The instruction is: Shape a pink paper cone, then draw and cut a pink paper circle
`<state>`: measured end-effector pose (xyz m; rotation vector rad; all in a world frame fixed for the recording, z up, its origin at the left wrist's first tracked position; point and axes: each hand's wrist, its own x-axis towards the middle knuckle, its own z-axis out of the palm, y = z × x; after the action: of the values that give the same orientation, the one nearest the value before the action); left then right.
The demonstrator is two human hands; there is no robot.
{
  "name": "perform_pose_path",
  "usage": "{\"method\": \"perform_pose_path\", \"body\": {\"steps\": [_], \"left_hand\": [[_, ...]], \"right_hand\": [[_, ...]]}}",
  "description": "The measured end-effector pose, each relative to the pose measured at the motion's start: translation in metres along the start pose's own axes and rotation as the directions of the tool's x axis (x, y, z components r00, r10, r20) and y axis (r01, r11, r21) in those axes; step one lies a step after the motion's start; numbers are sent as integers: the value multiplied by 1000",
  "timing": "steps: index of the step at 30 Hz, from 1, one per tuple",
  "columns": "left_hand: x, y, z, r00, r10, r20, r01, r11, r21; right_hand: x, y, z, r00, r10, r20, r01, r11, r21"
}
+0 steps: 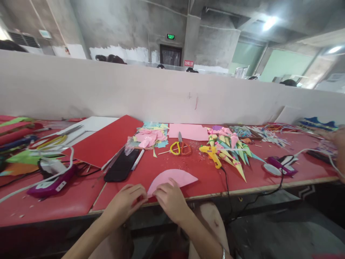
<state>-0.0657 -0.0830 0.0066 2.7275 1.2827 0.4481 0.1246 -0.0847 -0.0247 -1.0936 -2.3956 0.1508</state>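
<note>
A pink half-disc of paper (179,177) lies near the table's front edge, its curved side facing away from me. My left hand (130,199) pinches its left corner with curled fingers. Close beside it, my right hand (171,199) grips the straight near edge with thumb and fingers, covering part of the sheet. Beyond the paper are scissors (175,148) with one yellow and one orange handle. A yellow glue gun (212,155) rests to the right, touching a pile of small paper cones (234,163) in yellow, blue and pink.
A black phone (122,165) and a white pen (138,160) lie left of the paper. Paper scraps (151,136) and a pink sheet (188,132) sit farther back. Purple power strips (52,183) with cables flank both sides. A person's arm (340,144) shows at the far right.
</note>
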Motion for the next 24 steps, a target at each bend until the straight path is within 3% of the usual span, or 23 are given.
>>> {"method": "perform_pose_path", "body": {"steps": [6, 9, 13, 19, 24], "left_hand": [[23, 16, -23, 975, 60, -215, -60, 998, 6], [32, 23, -32, 952, 158, -262, -139, 986, 89], [35, 30, -44, 942, 192, -274, -144, 972, 186], [30, 25, -55, 940, 98, -326, -42, 984, 174], [21, 10, -63, 957, -91, -277, 110, 992, 57]], "right_hand": [[15, -3, -29, 955, -82, -283, 55, 993, -104], [24, -3, -42, 917, -145, -371, 88, 982, -166], [31, 3, -51, 864, -216, -455, 142, 971, -192], [25, 32, -62, 873, -157, -461, 90, 982, -165], [2, 76, -71, 902, -18, -430, -35, 993, -113]]}}
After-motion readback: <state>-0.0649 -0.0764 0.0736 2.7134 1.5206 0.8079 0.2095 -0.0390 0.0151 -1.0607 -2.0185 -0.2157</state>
